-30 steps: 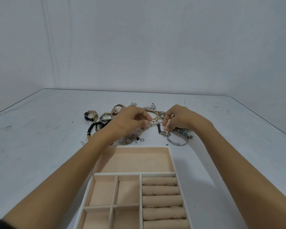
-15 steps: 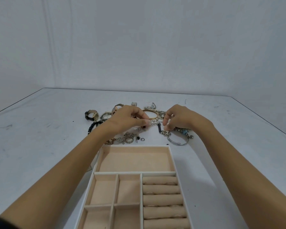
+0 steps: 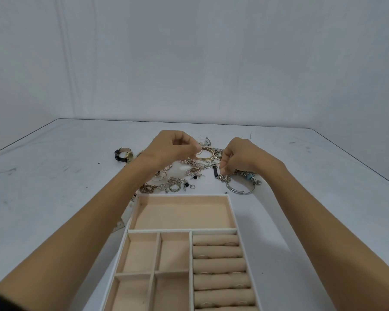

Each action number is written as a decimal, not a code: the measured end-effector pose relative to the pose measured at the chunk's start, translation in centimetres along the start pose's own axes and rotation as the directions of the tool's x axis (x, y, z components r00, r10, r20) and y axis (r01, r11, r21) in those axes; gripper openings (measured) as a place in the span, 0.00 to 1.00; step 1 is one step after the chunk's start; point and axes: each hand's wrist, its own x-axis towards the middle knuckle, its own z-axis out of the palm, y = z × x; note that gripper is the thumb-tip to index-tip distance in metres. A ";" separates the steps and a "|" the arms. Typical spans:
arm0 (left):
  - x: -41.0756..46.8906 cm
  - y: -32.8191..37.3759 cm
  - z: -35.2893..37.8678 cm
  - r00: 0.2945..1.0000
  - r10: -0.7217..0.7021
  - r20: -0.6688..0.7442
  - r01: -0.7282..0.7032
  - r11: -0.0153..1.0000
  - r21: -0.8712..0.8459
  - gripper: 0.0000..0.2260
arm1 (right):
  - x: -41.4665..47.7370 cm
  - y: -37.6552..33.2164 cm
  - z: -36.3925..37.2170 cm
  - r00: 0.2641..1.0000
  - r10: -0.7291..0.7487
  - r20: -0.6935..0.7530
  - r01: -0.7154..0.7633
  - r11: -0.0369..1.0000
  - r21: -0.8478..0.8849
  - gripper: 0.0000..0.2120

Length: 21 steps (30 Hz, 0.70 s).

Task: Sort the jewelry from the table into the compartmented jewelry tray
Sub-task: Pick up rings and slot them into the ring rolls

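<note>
A white jewelry tray [image 3: 182,195] with beige lining sits near me; its far compartment is large, with small square cells at the left and ring rolls [image 3: 220,265] at the right. All the cells I can see are bare. Beyond it lies a jewelry pile [image 3: 177,182]. My left hand [image 3: 171,147] hovers over the pile, fingertips pinched on a piece too small to identify, beside a gold bangle [image 3: 205,154]. My right hand [image 3: 240,158] pinches a silver chain bracelet [image 3: 223,177] that has a black bar.
A black-strapped watch [image 3: 122,154] lies at the pile's left. A silver bangle [image 3: 238,190] and a blue-beaded bracelet [image 3: 248,175] lie under my right wrist. Rings and earrings [image 3: 174,187] are scattered just past the tray's far rim. The table edges run left and right.
My left hand has risen and moved farther from me, uncovering the rings and earrings beneath it. My right hand has stayed on the chain bracelet. The gold bangle has not moved.
</note>
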 end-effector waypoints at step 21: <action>-17.9 3.5 1.1 0.930 0.327 -0.169 -0.299 0.939 0.169 0.04 | -20.9 -1.1 0.7 0.956 -0.057 -0.287 0.248 0.679 0.691 0.02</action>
